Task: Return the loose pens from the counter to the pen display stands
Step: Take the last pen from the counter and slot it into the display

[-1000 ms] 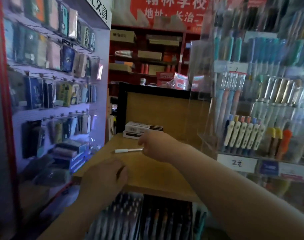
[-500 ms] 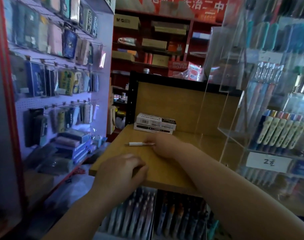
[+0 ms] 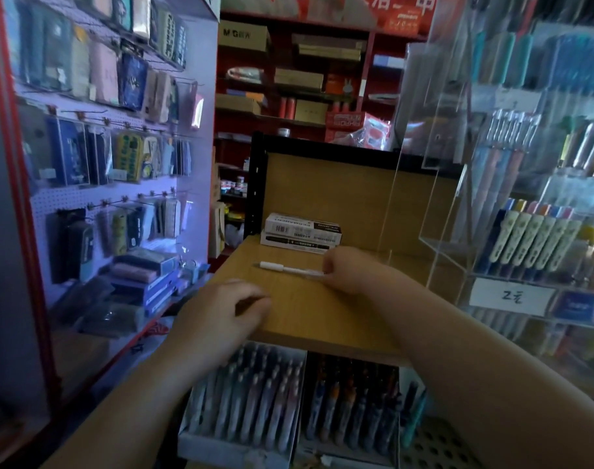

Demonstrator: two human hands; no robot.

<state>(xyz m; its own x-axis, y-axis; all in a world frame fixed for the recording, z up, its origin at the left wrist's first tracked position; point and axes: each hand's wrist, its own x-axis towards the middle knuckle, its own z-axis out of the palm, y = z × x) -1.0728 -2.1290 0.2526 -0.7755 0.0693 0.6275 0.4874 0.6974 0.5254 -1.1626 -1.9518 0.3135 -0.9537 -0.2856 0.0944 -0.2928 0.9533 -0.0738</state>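
Wooden counter (image 3: pixel 309 316), white pen (image 3: pixel 289 268) in right grip (image 3: pixel 353 270)

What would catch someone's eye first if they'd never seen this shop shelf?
Probably the white pen lying on the wooden counter, its right end under the right hand. Behind it sit two stacked boxes, and the clear pen display stand fills the right side.
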